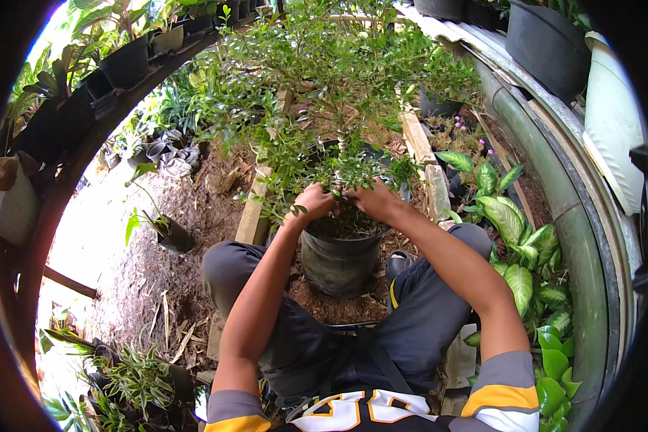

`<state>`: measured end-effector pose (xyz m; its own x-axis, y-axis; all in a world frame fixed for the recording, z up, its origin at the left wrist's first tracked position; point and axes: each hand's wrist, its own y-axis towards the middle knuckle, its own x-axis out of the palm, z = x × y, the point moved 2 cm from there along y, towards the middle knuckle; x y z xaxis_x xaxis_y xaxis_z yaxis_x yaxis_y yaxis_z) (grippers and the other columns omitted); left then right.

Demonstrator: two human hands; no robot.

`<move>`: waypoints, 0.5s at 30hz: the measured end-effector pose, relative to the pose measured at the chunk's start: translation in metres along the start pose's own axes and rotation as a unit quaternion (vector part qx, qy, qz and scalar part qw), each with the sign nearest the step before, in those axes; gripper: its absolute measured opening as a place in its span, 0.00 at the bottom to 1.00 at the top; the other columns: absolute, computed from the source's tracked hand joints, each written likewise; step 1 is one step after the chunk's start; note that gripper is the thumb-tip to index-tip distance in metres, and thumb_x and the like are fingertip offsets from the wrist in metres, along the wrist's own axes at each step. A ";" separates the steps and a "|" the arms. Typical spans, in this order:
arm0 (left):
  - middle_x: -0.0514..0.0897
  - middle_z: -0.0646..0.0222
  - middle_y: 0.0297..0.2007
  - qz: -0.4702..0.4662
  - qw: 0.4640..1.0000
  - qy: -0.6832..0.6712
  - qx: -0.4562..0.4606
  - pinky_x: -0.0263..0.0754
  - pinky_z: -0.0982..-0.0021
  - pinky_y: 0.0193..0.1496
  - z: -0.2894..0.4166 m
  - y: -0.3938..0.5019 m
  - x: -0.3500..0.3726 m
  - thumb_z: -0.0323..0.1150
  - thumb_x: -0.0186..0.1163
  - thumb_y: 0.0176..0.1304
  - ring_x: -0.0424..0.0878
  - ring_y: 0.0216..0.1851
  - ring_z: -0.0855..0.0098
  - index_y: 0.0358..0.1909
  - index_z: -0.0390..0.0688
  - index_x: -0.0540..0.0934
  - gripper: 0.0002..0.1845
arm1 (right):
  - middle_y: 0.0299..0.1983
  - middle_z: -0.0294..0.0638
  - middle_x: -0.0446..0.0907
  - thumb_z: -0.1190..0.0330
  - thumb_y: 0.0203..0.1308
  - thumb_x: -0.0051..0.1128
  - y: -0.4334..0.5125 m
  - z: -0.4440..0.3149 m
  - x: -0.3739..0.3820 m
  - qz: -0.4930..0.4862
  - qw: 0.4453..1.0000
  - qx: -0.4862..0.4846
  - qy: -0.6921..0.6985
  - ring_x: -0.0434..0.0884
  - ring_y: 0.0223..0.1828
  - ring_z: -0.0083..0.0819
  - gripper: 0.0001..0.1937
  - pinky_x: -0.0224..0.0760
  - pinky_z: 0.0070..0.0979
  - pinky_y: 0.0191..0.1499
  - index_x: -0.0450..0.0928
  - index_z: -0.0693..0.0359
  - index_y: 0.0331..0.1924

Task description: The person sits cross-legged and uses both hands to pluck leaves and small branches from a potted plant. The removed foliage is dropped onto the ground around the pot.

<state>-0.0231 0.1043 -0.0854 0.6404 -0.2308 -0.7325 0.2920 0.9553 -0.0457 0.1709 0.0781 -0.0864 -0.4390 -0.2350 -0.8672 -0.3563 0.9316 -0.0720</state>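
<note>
A leafy shrub (337, 102) with small green leaves grows from a black plastic pot (341, 264) standing between my knees. Over the pot's soil, at the base of the stem, are both hands. My left hand (317, 202), its fingers bent, is at the left of the stem among low leaves. On the other side, my right hand (377, 201) has its fingers bent towards the stem. Leaves and the hands themselves hide the fingertips, so what they hold cannot be told.
Wooden beams (255, 208) flank the pot. A small potted plant (175, 236) leans on the soil at left. Variegated plants (510, 227) and a thick bamboo pole (567, 216) line the right. Dark pots (125, 62) stand on a raised shelf at upper left.
</note>
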 end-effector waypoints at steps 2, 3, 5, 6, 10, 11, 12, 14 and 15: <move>0.86 0.58 0.25 0.003 1.000 -0.003 0.027 0.76 0.65 0.37 -0.001 0.000 -0.001 0.35 0.63 0.50 0.84 0.29 0.64 0.27 0.42 0.88 0.09 | 0.50 0.59 0.78 0.62 0.68 0.47 -0.002 -0.001 -0.001 0.016 0.994 -0.048 -0.095 0.75 0.58 0.53 0.18 0.68 0.45 0.61 0.74 0.61 0.57; 0.86 0.58 0.25 -0.008 0.999 -0.002 0.031 0.76 0.65 0.37 -0.001 0.000 -0.001 0.36 0.63 0.50 0.84 0.30 0.64 0.27 0.42 0.88 0.09 | 0.51 0.58 0.78 0.62 0.69 0.46 -0.003 0.000 0.000 0.023 0.983 -0.076 -0.164 0.75 0.58 0.52 0.18 0.67 0.45 0.62 0.74 0.60 0.57; 0.86 0.58 0.25 -0.024 0.999 -0.021 0.019 0.76 0.65 0.36 -0.002 -0.001 -0.001 0.36 0.62 0.50 0.84 0.29 0.65 0.28 0.42 0.88 0.10 | 0.49 0.56 0.79 0.61 0.70 0.44 -0.003 0.001 0.001 0.033 0.987 -0.081 -0.137 0.75 0.58 0.49 0.18 0.67 0.43 0.61 0.74 0.59 0.58; 0.86 0.59 0.25 -0.032 0.999 -0.030 0.013 0.76 0.66 0.36 -0.002 -0.001 0.000 0.36 0.62 0.50 0.83 0.29 0.65 0.28 0.42 0.88 0.10 | 0.47 0.55 0.79 0.61 0.71 0.43 -0.002 0.002 0.002 0.033 0.987 -0.076 -0.140 0.75 0.58 0.47 0.18 0.67 0.42 0.61 0.75 0.58 0.58; 0.86 0.61 0.25 0.013 0.999 -0.035 0.010 0.74 0.67 0.34 0.000 0.000 0.001 0.38 0.61 0.53 0.82 0.28 0.69 0.30 0.41 0.87 0.12 | 0.42 0.53 0.79 0.61 0.72 0.40 0.002 0.002 0.001 0.017 0.999 -0.012 -0.036 0.78 0.50 0.45 0.17 0.70 0.40 0.56 0.75 0.58 0.56; 0.86 0.61 0.25 -0.008 0.999 -0.046 0.019 0.74 0.67 0.34 0.000 0.000 0.000 0.39 0.61 0.55 0.81 0.28 0.70 0.31 0.40 0.87 0.13 | 0.41 0.52 0.79 0.62 0.72 0.39 0.002 0.001 0.000 0.016 0.999 -0.004 -0.033 0.79 0.48 0.44 0.17 0.71 0.40 0.54 0.75 0.59 0.55; 0.86 0.62 0.25 -0.029 0.998 -0.044 0.017 0.74 0.67 0.34 -0.002 -0.001 0.000 0.39 0.60 0.56 0.81 0.27 0.71 0.31 0.40 0.87 0.13 | 0.41 0.52 0.79 0.62 0.72 0.39 0.001 0.000 -0.001 0.014 0.999 0.003 -0.029 0.80 0.46 0.44 0.16 0.72 0.41 0.52 0.76 0.59 0.54; 0.86 0.64 0.24 -0.028 0.998 -0.041 0.026 0.74 0.67 0.34 -0.003 0.000 0.000 0.42 0.59 0.59 0.81 0.27 0.72 0.31 0.40 0.87 0.16 | 0.40 0.51 0.79 0.63 0.72 0.38 -0.001 -0.002 -0.003 0.014 0.999 -0.013 -0.031 0.80 0.43 0.43 0.16 0.73 0.41 0.48 0.76 0.60 0.51; 0.86 0.65 0.24 -0.027 0.999 -0.032 0.025 0.74 0.67 0.34 -0.005 0.001 0.001 0.44 0.58 0.61 0.81 0.27 0.72 0.31 0.40 0.86 0.17 | 0.40 0.51 0.79 0.63 0.72 0.38 -0.002 -0.003 -0.004 0.013 0.999 -0.025 -0.025 0.81 0.41 0.43 0.16 0.73 0.41 0.46 0.77 0.60 0.50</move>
<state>-0.0257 0.1064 -0.0892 0.6666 -0.2948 -0.6847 0.3611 0.9312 -0.0494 0.1704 0.0763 -0.0815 -0.4078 -0.1949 -0.8920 -0.3858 0.9222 -0.0252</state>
